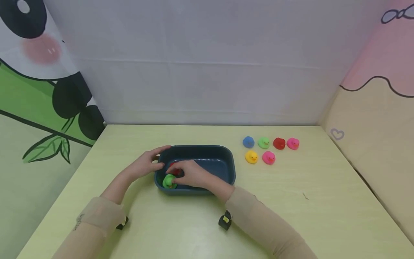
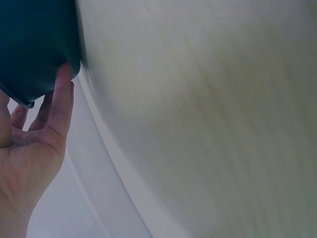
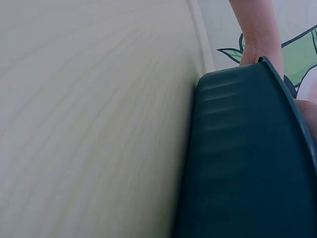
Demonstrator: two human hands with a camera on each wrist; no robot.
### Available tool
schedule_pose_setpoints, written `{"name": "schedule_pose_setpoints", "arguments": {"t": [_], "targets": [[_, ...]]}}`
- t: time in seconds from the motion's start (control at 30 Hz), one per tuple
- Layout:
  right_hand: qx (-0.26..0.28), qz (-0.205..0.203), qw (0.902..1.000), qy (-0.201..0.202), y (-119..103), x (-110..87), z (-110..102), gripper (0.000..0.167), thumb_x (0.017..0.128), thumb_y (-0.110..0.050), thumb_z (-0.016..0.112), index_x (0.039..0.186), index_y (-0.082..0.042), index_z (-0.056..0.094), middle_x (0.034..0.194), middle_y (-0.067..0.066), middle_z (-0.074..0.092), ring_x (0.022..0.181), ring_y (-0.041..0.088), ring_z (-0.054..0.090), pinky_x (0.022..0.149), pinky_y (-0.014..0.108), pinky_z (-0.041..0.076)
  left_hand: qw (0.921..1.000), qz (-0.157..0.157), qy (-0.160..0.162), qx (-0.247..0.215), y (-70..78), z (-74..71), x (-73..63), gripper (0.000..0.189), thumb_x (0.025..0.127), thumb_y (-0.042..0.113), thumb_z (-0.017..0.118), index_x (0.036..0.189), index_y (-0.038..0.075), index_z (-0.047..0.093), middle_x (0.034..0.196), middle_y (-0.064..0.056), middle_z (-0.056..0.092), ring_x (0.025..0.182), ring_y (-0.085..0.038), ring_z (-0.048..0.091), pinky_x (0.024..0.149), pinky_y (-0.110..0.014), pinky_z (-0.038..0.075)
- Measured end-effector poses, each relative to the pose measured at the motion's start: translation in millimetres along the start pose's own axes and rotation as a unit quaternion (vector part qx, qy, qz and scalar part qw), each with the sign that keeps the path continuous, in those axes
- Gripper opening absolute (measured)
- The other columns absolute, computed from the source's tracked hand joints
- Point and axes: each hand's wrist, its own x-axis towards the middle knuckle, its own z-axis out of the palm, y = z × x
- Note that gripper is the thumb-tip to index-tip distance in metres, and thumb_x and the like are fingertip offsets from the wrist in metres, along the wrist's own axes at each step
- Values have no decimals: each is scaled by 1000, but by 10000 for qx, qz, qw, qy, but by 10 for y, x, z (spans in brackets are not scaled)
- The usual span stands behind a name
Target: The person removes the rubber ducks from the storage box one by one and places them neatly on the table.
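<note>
A dark blue-green rectangular tray [image 1: 215,192] stands on the table. At its left end the left hand [image 1: 142,166] grips the wall, thumb over the rim and fingers along the outside. The left wrist view shows those fingers against the tray's outer wall [image 2: 39,49]. Inside the tray, the right hand [image 1: 194,174] pinches a green rubber duck [image 1: 169,181] at the front left corner. Just behind it lies a red rubber duck [image 1: 176,169], partly covered by the right fingers. In the right wrist view the tray's side [image 3: 237,158] hides the right hand's fingertips.
Right of the tray lie several more ducks in two rows: blue [image 1: 248,142], green [image 1: 263,142], red [image 1: 279,143] and pink [image 1: 293,143] behind, yellow [image 1: 251,157] and pink [image 1: 268,157] in front. A pale wall [image 1: 210,90] borders the table's back edge.
</note>
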Motion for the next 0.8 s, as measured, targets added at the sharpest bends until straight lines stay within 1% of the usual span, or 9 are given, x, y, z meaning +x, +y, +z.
{"name": "schedule_pose_setpoints", "arguments": {"t": [0.13, 0.37, 0.5, 0.67, 0.8], "targets": [[-205, 23, 9997, -101, -6, 26, 13, 30, 86, -17, 69, 115, -13, 67, 108, -2, 67, 94, 10, 60, 81, 15, 45, 10000, 8, 9, 10, 10, -4, 1, 62, 91, 12, 58, 147, 19, 33, 148, -17, 36, 124, -45, 46, 90, -49, 48], [-217, 49, 9995, -223, -25, 34, 37, 26, 86, -17, 69, 112, -13, 69, 104, -4, 69, 94, 9, 62, 82, 16, 46, 9999, -81, 19, 65, 46, -14, -9, 62, 91, 11, 58, 147, 20, 33, 148, -17, 36, 123, -46, 46, 88, -47, 49], [-243, 25, 9994, -232, -45, 28, 44, 25, 86, -16, 69, 111, -13, 69, 104, -5, 69, 94, 8, 62, 82, 17, 47, 9999, -103, 17, 77, 69, -17, -26, 62, 91, 10, 58, 147, 19, 33, 149, -17, 34, 123, -47, 45, 89, -49, 48], [-234, -15, 9995, -207, -77, 8, 37, 25, 86, -16, 69, 111, -12, 69, 103, -4, 69, 94, 10, 62, 82, 18, 48, 9999, -150, 15, 62, 84, -16, -42, 62, 91, 11, 58, 147, 20, 33, 149, -17, 34, 124, -46, 45, 88, -47, 49], [-215, -55, 9996, -174, -72, 0, 39, 25, 85, -16, 69, 110, -13, 69, 102, -5, 69, 92, 8, 62, 82, 18, 47, 9999, -157, 15, 48, 90, -20, -55, 62, 91, 11, 58, 147, 20, 33, 148, -17, 35, 123, -46, 45, 87, -46, 49]]}}
